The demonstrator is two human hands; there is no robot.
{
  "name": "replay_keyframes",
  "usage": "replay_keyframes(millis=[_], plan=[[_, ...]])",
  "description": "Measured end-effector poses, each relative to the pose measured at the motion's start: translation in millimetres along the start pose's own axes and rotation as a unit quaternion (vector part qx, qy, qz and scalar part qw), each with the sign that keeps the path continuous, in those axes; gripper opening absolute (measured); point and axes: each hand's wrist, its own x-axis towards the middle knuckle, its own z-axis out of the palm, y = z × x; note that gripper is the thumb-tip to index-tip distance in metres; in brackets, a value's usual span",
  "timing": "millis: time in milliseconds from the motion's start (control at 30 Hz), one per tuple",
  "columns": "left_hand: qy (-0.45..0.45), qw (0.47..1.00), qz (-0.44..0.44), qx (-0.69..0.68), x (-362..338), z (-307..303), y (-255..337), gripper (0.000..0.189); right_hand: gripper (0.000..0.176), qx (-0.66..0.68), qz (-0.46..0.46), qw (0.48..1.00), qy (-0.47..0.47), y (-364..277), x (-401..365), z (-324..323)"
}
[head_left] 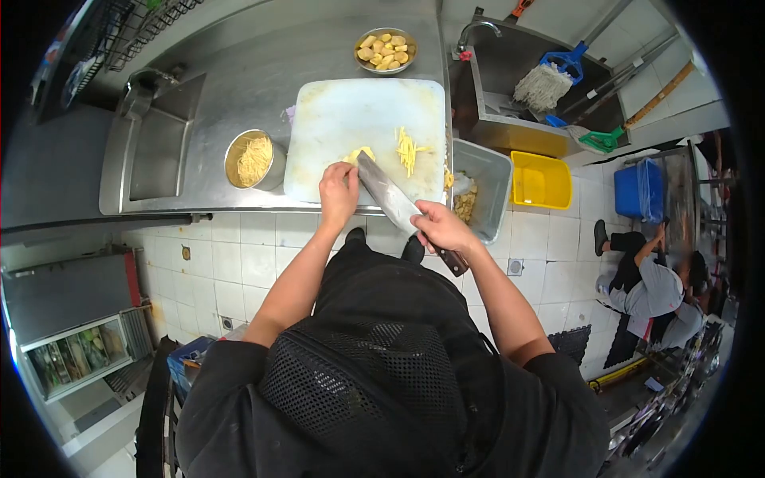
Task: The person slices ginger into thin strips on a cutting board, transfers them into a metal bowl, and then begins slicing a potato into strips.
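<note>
My right hand (446, 227) is wrapped round the dark wooden handle of a cleaver (388, 191). Its broad blade slants up and left over the white cutting board (327, 111), the tip beside a small pile of yellow slices (362, 153) that look like ginger. At the board's near edge, my left hand (339, 191) has its fingers bent in against those slices, left of the blade. Thin yellow strips (408, 151) lie loose on the board's right side. A metal container (276, 169) of finer shreds (255, 159) stands left of the board.
Behind the board, a metal bowl (358, 57) holds peeled yellow chunks (385, 52). Right of the counter are a grey bin (492, 187) with scraps, a yellow tub (542, 181) and a sink with a mop (543, 86). Another person (649, 287) crouches at far right.
</note>
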Motion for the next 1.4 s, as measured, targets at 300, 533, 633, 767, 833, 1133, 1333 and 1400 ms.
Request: replay_keyframes(millis=[300, 533, 633, 767, 833, 1133, 1333, 1400], plan=[[-0.004, 0.998, -0.041, 0.041, 15.3, 1.9, -1.3, 0.014, 0.015, 0.016, 0.021, 1.000, 0.010, 4.2, -31.1, -26.4], [-0.154, 0.982, 0.099, 0.042, 22.2, -17.4, -24.6, 0.019, 0.015, -0.151, -0.127, 0.968, 0.155, 27.6, -13.9, -1.8], [-0.160, 0.977, 0.134, 0.035, 30.9, -23.2, -19.5, 0.024, 0.013, -0.334, -0.145, 0.907, 0.213, 8.7, -7.2, 20.1], [-0.219, 0.953, 0.210, 0.018, 57.4, -23.7, -23.5, 0.030, 0.015, -0.435, -0.093, 0.865, 0.230, -5.0, 20.3, 41.4], [-0.304, 0.914, 0.264, 0.048, 65.3, -19.8, -25.4, 0.031, 0.015, -0.447, -0.065, 0.860, 0.237, -19.4, 31.2, 48.8], [-0.307, 0.900, 0.306, 0.042, 67.2, -13.6, -36.3, 0.025, 0.018, -0.497, 0.062, 0.835, 0.228, -47.7, 43.3, 83.9], [-0.273, 0.913, 0.302, 0.032, 63.2, -12.3, -34.7, 0.025, 0.017, -0.482, 0.045, 0.849, 0.212, -52.1, 58.7, 73.9], [-0.267, 0.914, 0.303, 0.044, 61.3, -11.7, -33.8, 0.025, 0.017, -0.485, 0.054, 0.851, 0.194, -52.9, 54.1, 70.1]])
